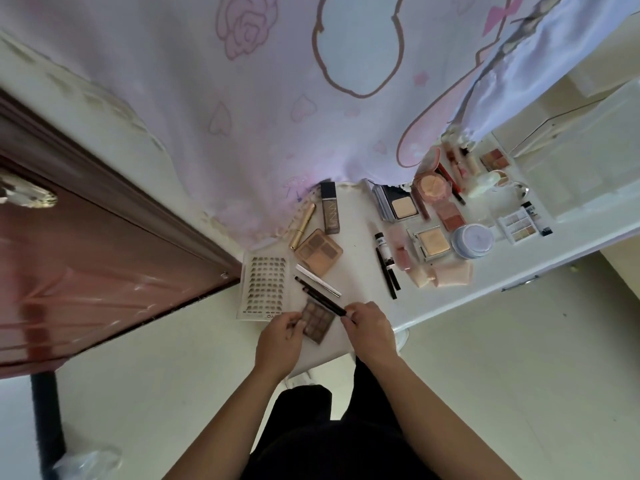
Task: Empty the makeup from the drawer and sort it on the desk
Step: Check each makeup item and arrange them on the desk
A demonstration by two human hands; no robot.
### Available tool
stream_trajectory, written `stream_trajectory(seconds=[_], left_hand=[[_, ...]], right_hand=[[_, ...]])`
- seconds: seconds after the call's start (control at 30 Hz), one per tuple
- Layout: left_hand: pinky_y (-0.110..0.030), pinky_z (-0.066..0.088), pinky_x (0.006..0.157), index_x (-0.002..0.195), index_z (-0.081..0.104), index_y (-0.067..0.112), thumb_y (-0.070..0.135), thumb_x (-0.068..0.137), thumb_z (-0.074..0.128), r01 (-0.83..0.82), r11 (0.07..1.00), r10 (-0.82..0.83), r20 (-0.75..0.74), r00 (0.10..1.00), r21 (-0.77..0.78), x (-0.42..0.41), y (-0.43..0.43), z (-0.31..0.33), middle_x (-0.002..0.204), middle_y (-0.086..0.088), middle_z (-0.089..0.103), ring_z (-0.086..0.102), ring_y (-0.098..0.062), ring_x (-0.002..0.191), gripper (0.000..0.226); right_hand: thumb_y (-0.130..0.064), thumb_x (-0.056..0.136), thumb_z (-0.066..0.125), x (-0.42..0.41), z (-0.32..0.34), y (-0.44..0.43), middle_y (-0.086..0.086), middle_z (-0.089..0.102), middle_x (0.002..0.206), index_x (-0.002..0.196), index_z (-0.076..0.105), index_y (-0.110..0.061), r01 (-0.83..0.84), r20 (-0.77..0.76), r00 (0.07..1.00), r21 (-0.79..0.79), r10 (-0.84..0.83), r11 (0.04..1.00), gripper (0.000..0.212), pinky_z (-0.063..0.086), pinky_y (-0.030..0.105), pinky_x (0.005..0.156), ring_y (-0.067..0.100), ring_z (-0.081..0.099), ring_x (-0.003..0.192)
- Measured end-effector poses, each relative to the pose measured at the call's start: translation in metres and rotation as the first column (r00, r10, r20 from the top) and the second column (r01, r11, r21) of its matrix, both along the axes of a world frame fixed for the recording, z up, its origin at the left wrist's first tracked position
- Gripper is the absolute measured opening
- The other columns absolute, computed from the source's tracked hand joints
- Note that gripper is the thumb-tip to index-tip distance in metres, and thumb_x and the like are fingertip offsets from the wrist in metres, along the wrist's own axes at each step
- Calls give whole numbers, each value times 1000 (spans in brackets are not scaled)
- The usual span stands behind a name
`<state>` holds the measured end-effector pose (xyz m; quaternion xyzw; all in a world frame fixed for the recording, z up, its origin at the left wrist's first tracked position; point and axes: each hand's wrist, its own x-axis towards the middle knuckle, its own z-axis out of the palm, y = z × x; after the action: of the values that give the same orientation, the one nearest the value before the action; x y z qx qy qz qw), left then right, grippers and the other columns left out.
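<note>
The person is working at the near corner of the white surface [360, 244], where most of the makeup is already lying in groups.

The right hand [369, 329] is pinching the near end of a black pencil [323, 297] between thumb and fingers [349, 311], which are closed narrowly on it. The pencil's long axis is running diagonally from the right hand toward the far left, crossing above a dark eyeshadow palette [317, 320]. The left hand [280, 336] is gripping the left edge of that palette, with its fingers curled on it. The palette is lying just beside a clear lash tray [265, 289] at the left edge of the surface.

A second slim pencil and a silver tube [318, 280] are lying parallel to the held pencil, just beyond it. Judging from this alignment, the right hand is the nearer one for laying the pencil alongside them.

Items at the far right corner, including a round jar [473, 241] and several compacts, are small and hard to identify. The drawer itself is not clearly visible; only a handle is showing below the surface edge. The pencil's near tip is hidden inside the right hand.
</note>
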<state>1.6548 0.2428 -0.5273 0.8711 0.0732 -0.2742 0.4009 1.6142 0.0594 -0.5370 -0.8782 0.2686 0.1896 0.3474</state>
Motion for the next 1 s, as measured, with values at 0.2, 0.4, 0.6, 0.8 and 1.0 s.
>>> stream_trajectory(seconds=[0.2, 0.4, 0.6, 0.8, 1.0], left_hand=[[-26, 47, 90, 112, 70, 18, 23, 95, 65, 7, 1000, -7, -33, 999, -2, 0, 4, 0, 111, 3, 70, 63, -13, 105, 19], [-29, 47, 88, 123, 65, 15, 27, 98, 60, -176, 982, 176, -1, 984, -63, 17, -8, 21, 113, -2, 68, 62, -17, 102, 28], [-27, 46, 71, 108, 71, 16, 35, 102, 51, -412, 799, 363, -195, 911, -438, 49, -36, 68, 98, 11, 71, 61, -8, 88, 28], [-24, 38, 65, 101, 75, 7, 18, 89, 69, -426, 640, 283, -319, 905, -639, 61, -49, 95, 86, -1, 73, 58, -6, 72, 17], [-19, 44, 53, 90, 72, 1, 17, 74, 75, -527, 490, 224, -484, 846, -694, 64, -56, 112, 73, -5, 65, 50, -11, 59, 23]], right_hand=[[-29, 93, 67, -1, -4, -3, 4, 65, 105, 107, 72, -18, 59, -11, 998, 46, -59, 997, 18, 49, 32, 88, 21, 64, 98], [-33, 92, 69, -9, 19, -16, -8, 68, 92, 103, 77, -26, 162, 78, 981, 167, -177, 972, 15, 45, 13, 82, -1, 60, 81], [-32, 90, 73, -19, 57, -20, -10, 74, 83, 96, 76, -31, 147, 80, 978, 384, -191, 911, 7, 51, 18, 76, 0, 68, 77], [-25, 105, 48, -9, 113, -15, 1, 42, 63, 115, 70, -5, 325, -177, 913, 860, -367, 394, 32, 28, 25, 50, 14, 40, 52], [-50, 100, 50, 3, 135, -11, -4, 26, 53, 85, 75, -18, 212, 43, 945, 672, -323, 710, 43, 26, 22, 50, 9, 25, 45]])
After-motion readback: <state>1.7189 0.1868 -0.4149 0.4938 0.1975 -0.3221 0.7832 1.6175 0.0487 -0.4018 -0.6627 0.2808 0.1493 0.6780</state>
